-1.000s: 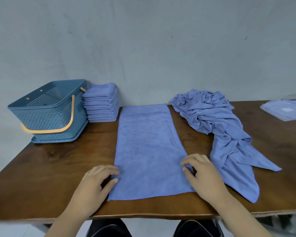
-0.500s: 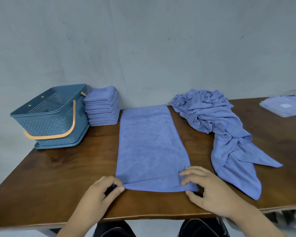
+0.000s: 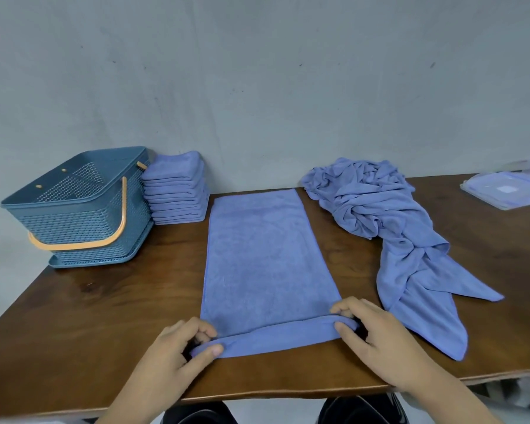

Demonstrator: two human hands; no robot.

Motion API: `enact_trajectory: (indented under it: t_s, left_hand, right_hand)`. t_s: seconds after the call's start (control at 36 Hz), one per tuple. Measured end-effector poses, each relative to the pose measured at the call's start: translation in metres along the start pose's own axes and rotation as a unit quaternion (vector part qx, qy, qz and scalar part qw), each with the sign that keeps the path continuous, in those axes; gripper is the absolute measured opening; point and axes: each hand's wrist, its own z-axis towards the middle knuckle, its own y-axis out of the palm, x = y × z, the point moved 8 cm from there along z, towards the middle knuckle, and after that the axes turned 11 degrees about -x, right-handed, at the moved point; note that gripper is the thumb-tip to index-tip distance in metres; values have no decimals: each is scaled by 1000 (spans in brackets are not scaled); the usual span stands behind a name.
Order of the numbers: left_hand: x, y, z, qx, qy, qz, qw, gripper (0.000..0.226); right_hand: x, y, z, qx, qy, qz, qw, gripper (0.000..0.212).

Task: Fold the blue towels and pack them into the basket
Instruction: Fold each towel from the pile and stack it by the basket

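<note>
Cloth is the whole business here: a long, flat blue towel (image 3: pixel 266 258) lies lengthwise down the middle of the brown wooden worktop (image 3: pixel 104 316), far end toward the wall, near hem raised a little and curled over. The person's left hand (image 3: pixel 178 353) pinches the near left corner between thumb and curled fingers. The right hand (image 3: pixel 377 341) grips the near right corner the same way.

From where I stand, this looks like the start of carrying the near end over to the far end. To do it well, I'd lift both corners together and level so the hem runs straight. Then take them forward, lay them square on the far corners with the side edges lined up, and press the crease flat with the palms. One hand leading would skew the fold, and cloth this soft will likely sag in the middle if held slack.

The perforated blue plastic basket with an orange handle (image 3: pixel 74 215) stands at the far left, no towel visible inside. A neat stack of folded blue towels (image 3: pixel 176 191) sits just beside it against the wall. A crumpled heap of unfolded blue towels (image 3: pixel 389 221) lies close on the right.
</note>
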Motion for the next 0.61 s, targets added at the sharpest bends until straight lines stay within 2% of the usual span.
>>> enact_trajectory:
  t_s: [0.08, 0.19, 0.25, 0.36, 0.5, 0.56, 0.61]
  left_hand:
    - [5, 3, 0, -36, 6, 17, 999, 48]
    - [17, 0, 2, -43, 47, 31, 997, 31]
    - [18, -1, 1, -33, 56, 16, 998, 28]
    - [11, -3, 0, -14, 40, -33, 999, 17]
    - [-4, -5, 1, -8, 31, -123, 992, 27]
    - [-8, -3, 1, -29, 30, -162, 986, 30]
    - [-11, -3, 0, -31, 23, -183, 982, 42]
  right_hand:
    - [3, 1, 0, -19, 15, 23, 999, 36]
    - [8, 1, 2, -17, 21, 43, 999, 45]
    - [11, 1, 2, -5, 23, 52, 998, 42]
    - [13, -3, 3, 29, 39, 63, 997, 18]
    - [18, -10, 0, 68, 30, 141, 987, 44]
    - [19, -17, -3, 100, 27, 158, 982, 47]
    - [17, -20, -5, 116, 22, 165, 979, 46]
